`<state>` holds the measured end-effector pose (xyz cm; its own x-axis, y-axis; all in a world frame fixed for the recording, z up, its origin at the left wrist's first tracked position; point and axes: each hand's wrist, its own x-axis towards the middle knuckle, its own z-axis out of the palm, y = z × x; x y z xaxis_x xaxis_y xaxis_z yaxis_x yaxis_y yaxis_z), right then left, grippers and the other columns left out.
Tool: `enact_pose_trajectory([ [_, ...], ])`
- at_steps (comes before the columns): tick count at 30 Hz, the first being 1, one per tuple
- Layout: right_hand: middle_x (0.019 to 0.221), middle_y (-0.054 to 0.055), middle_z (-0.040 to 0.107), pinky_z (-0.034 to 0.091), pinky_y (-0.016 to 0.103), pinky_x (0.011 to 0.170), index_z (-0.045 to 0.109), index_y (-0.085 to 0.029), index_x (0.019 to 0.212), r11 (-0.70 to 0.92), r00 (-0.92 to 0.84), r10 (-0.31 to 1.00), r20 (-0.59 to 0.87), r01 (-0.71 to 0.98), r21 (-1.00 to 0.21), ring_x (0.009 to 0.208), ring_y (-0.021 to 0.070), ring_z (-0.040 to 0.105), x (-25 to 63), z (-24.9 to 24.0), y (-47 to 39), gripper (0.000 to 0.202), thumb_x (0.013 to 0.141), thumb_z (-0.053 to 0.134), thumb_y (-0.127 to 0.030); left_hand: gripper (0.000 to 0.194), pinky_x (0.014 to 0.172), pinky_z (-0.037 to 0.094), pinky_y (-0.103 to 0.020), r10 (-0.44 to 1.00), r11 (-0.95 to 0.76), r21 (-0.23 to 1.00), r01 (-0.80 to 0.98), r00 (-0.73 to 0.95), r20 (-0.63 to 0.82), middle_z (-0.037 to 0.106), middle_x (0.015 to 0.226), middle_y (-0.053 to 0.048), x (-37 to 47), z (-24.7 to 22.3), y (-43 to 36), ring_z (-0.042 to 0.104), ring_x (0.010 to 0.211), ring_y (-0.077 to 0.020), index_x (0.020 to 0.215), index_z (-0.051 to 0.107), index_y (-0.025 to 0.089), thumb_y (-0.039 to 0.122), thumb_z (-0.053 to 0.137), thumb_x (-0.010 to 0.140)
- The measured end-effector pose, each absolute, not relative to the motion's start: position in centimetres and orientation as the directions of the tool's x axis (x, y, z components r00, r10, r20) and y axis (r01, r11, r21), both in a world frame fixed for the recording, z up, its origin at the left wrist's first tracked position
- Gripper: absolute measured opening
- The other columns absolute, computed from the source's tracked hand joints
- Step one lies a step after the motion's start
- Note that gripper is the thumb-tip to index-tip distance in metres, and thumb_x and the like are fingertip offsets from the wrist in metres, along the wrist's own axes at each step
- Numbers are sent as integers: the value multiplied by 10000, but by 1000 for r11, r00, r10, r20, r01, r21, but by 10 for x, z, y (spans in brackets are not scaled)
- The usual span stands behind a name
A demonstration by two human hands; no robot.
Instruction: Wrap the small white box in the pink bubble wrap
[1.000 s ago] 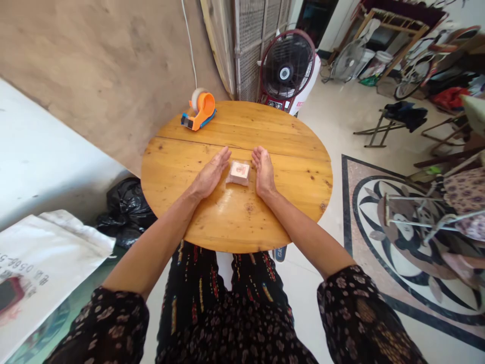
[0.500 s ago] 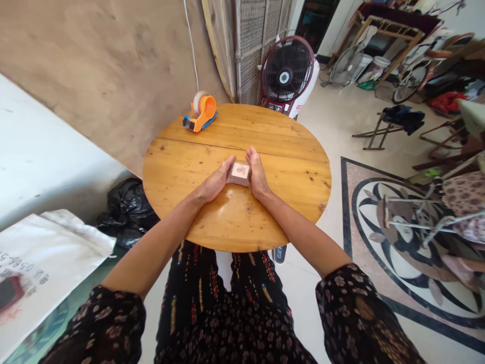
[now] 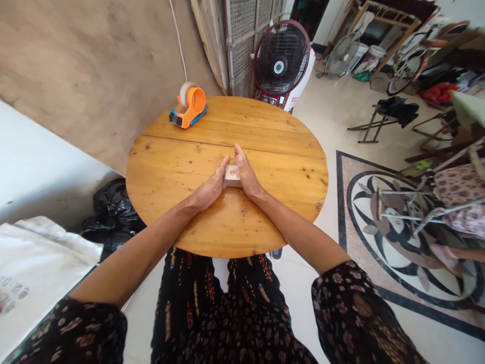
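A small block-shaped stack or box (image 3: 232, 173), pale on top with a faint pinkish print, lies on the round wooden table (image 3: 227, 227). Whether it is one piece or many layers I cannot make out. My left hand (image 3: 212, 188) is set on edge against its left side, fingers together and pointing away from me. On the opposite side my right hand (image 3: 247, 174) presses in the same way, its thumb side covering part of the top. The block is held between both hands.
An orange tape dispenser (image 3: 191, 106) stands at the table's back left edge. Behind the table is a dark red fan (image 3: 280, 63). Black plastic bags (image 3: 115, 210) and a white sack (image 3: 41, 263) lie at left. A folding stool (image 3: 382, 119) and part of another person's leg appear at right.
My hands have come closer together around the block, and the right hand now covers more of its top. The whole view has shifted slightly.
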<state>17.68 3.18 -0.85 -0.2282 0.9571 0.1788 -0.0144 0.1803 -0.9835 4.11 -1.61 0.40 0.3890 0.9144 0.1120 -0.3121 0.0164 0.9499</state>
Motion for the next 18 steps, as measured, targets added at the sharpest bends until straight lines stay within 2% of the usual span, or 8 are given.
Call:
enact_pose_trajectory([
  [3, 1631, 40, 308, 185, 436, 1263, 353, -249, 1528, 169, -218, 960, 178, -60, -984, 1521, 237, 255, 176, -10, 33, 901, 843, 365, -834, 712, 1274, 21, -437, 918, 18, 947, -321, 380, 111, 102, 1686, 43, 40, 3, -14, -15, 1559, -222, 1539, 349, 305, 683, 399, 938],
  [8, 1575, 77, 411, 222, 454, 1246, 413, -234, 1490, 125, -157, 976, 148, -149, -981, 1482, 252, 347, 174, -10, 33, 908, 820, 392, -846, 694, 1259, 110, -470, 942, 44, 947, -317, 330, 67, 214, 1668, -7, 37, 8, -8, 79, 1557, -239, 1554, 304, 307, 670, 309, 963],
  [12, 1525, 99, 478, 248, 478, 1232, 429, -224, 1473, 111, -65, 990, 126, -191, -975, 1443, 256, 412, 176, -10, 35, 907, 819, 367, -849, 681, 1264, 52, -434, 950, 3, 957, -288, 301, 88, 239, 1661, 6, 33, 13, -5, 103, 1555, -209, 1556, 295, 313, 663, 237, 975],
  [15, 1532, 100, 468, 251, 483, 1228, 432, -229, 1464, 139, 34, 990, 135, -175, -975, 1445, 249, 407, 181, -12, 39, 900, 815, 371, -848, 673, 1265, 35, -402, 949, -9, 961, -278, 302, 96, 213, 1668, 30, 31, 12, -4, 106, 1554, -189, 1559, 281, 333, 662, 224, 974],
  [18, 1555, 95, 437, 252, 473, 1228, 419, -239, 1464, 145, 54, 989, 138, -163, -976, 1452, 232, 393, 183, -12, 40, 907, 801, 377, -857, 667, 1264, 21, -404, 946, -22, 962, -273, 307, 109, 196, 1672, 36, 30, 11, -4, 89, 1555, -181, 1562, 271, 334, 652, 209, 979],
])
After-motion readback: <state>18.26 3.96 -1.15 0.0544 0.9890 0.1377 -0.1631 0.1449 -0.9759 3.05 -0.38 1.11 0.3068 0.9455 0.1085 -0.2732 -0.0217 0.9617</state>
